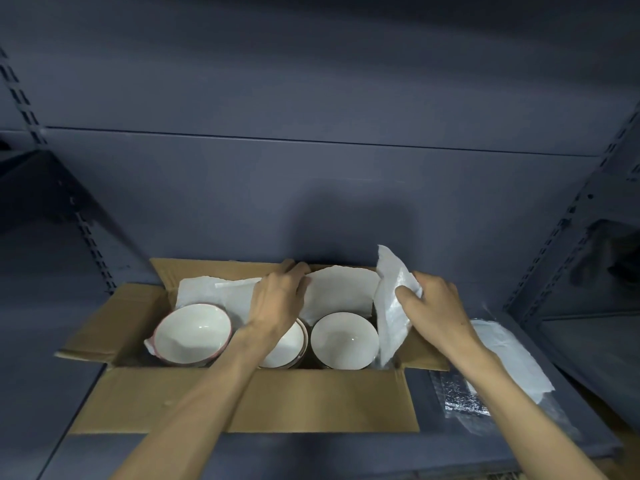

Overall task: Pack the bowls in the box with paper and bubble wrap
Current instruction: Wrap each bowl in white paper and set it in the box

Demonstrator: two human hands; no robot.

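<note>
Head view is showing an open cardboard box [242, 403] holding three white bowls [343, 341] side by side. At twelve o'clock of the bowls, the left hand [277, 299], fingers curled on white paper [341, 292], is pressing it along the far wall, probably as cushioning. At three o'clock, the right hand [436, 306] is pinching a bubble wrap sheet [393, 306] upright, likely padding that end.
</note>
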